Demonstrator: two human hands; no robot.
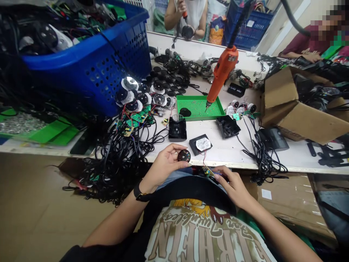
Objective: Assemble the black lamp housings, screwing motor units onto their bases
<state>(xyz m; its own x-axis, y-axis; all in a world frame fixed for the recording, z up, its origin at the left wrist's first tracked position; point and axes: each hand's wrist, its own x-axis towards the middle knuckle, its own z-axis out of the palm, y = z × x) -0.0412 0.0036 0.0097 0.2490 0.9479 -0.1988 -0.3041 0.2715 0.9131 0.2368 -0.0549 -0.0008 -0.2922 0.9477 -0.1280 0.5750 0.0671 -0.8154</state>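
Note:
My left hand (166, 162) is curled around a small round black speaker part (184, 155), held just in front of the table's near edge. My right hand (230, 182) pinches a small circuit board (208, 171) with red and other thin wires running up from it. Both hands sit low over my lap. Just beyond them on the white table (234, 153) lie a black square housing with a silvery disc (201, 144) and a black box-shaped housing (177, 130).
An orange electric screwdriver (222, 72) hangs over a green tray (200, 107). A blue basket (89, 62) of parts stands at the left, above a tangle of black cables (120, 160). Cardboard boxes (289, 105) sit at the right. Other people work across the table.

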